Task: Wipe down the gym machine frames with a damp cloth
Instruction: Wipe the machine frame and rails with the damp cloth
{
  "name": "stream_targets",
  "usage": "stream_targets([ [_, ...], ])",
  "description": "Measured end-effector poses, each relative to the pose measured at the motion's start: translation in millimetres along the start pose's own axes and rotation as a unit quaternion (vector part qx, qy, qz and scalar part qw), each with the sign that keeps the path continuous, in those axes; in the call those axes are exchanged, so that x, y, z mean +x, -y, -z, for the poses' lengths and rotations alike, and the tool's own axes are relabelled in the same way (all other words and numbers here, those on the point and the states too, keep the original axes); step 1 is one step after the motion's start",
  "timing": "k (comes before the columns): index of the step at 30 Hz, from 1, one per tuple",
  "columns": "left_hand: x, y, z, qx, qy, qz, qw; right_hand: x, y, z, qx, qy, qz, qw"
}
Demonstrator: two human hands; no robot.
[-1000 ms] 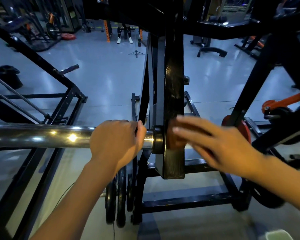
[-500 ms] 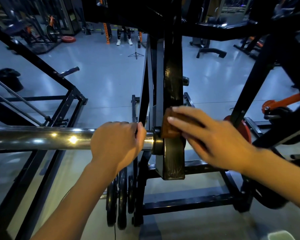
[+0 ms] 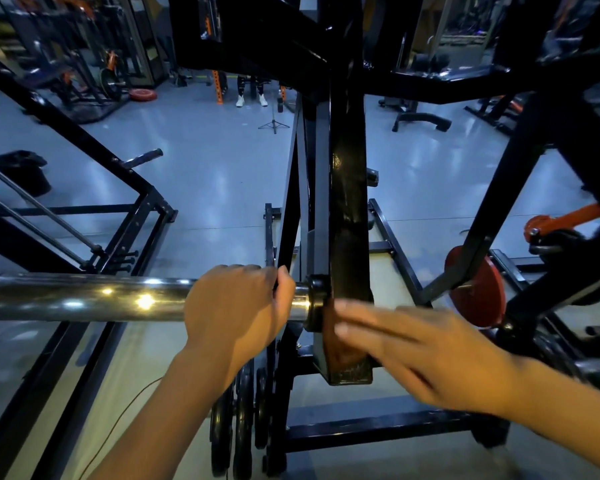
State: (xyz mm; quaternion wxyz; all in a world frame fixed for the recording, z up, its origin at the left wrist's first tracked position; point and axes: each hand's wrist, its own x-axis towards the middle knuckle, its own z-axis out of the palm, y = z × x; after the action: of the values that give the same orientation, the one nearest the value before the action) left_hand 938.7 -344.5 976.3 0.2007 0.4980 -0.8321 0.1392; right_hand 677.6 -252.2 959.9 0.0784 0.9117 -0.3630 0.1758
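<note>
A black machine arm hangs down the middle of the view and ends just below a chrome sleeve bar that sticks out to the left. My left hand grips the chrome bar close to its collar. My right hand, blurred by motion, presses a brown cloth flat against the lower end of the arm with straight fingers. Most of the cloth is hidden under the fingers.
Black weight plates stand on a low peg below my left hand. A red plate hangs on the frame to the right. Another rack's slanted black frame fills the left. A person's legs show far back on the grey floor.
My right hand has slid the cloth down the black arm, from just above the bar's level to its lower end. My left hand kept its grip on the chrome bar.
</note>
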Motion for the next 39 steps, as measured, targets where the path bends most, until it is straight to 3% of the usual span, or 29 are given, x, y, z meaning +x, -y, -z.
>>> stream_targets([
  [2, 1, 0, 1, -0.005, -0.004, -0.003, 1.0, -2, -8, 2, -0.039, 0.02, 0.036, 0.998],
  [6, -1, -1, 0, 0.008, 0.002, 0.009, 1.0, 32, -32, 21, -0.005, -0.084, -0.066, 0.994],
  [8, -1, -1, -1, 0.005, 0.004, 0.011, 1.0, 33, -28, 19, 0.003, -0.099, -0.088, 0.991],
  [13, 0, -1, 0, 0.008, 0.001, 0.014, 1.0, -1, -11, 1, -0.023, 0.013, 0.022, 0.999],
  [15, 0, -1, -1, 0.003, 0.001, 0.013, 1.0, 9, -26, 10, -0.04, -0.005, 0.016, 0.999],
  [19, -2, -1, 0, 0.0, 0.005, 0.019, 1.0, 35, -36, 23, -0.013, -0.094, -0.089, 0.991],
  [21, -1, -1, 0, 0.005, 0.013, 0.02, 1.0, 25, -22, 13, 0.009, -0.079, -0.083, 0.993],
  [25, 0, -2, -1, 0.012, 0.009, 0.019, 1.0, 4, -17, 5, -0.032, 0.008, 0.015, 0.999],
  [30, -2, -1, -1, -0.004, 0.011, 0.025, 1.0, 38, -40, 27, -0.009, -0.099, -0.103, 0.99],
  [35, 0, -1, -2, 0.006, 0.006, 0.019, 1.0, 10, -24, 10, 0.003, -0.022, -0.024, 0.999],
  [37, 0, -1, -2, 0.005, 0.008, 0.023, 1.0, 15, -36, 17, -0.032, -0.035, -0.015, 0.999],
  [39, -1, -1, -2, -0.002, 0.013, 0.023, 1.0, 32, -46, 26, -0.026, -0.08, -0.072, 0.994],
])
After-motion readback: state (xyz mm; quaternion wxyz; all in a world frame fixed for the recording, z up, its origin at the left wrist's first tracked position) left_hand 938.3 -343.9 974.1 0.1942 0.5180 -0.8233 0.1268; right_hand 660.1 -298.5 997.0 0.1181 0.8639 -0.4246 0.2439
